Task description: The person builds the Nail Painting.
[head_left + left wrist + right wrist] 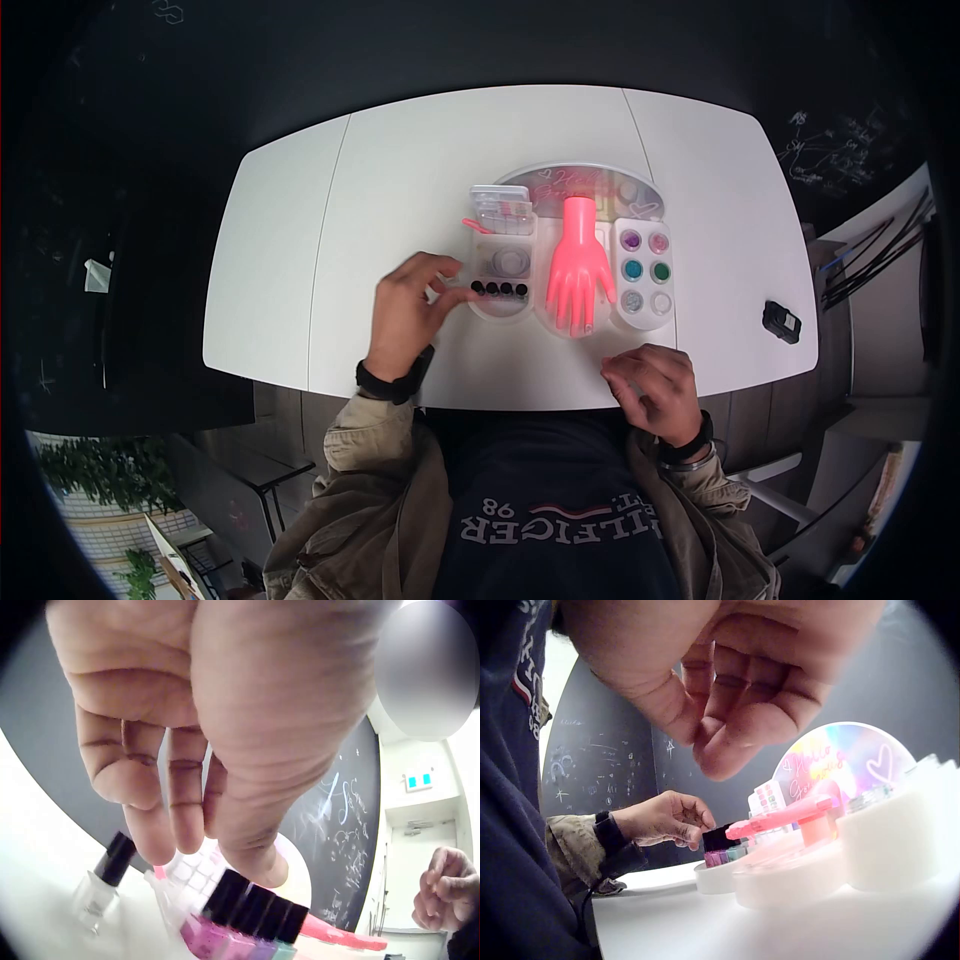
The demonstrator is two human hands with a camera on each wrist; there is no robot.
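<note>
My left hand (pixel 408 305) hovers at the left side of a white manicure kit, fingers loosely bent and thumb apart from them. Its thumb tip lies right by the black caps (pixel 500 290) of several small nail polish bottles (pixel 225 936) standing in a row; their glass is pink, purple and teal. A clear nail polish bottle (pixel 94 896) with a black cap stands on the table beside the kit. Over the table's front edge, my right hand (pixel 655 388) is raised with fingers loosely curled, thumb against the index finger, nothing visible between them. A pink practice hand (pixel 578 265) lies palm down between both hands.
Six round pots (pixel 632 269) of coloured glitter sit in the kit's right section. Behind the practice hand stands a shiny rounded panel (pixel 640 207) with lettering. A clear lidded box (pixel 503 208) is at the back left. A black device (pixel 781 322) lies near the table's right edge.
</note>
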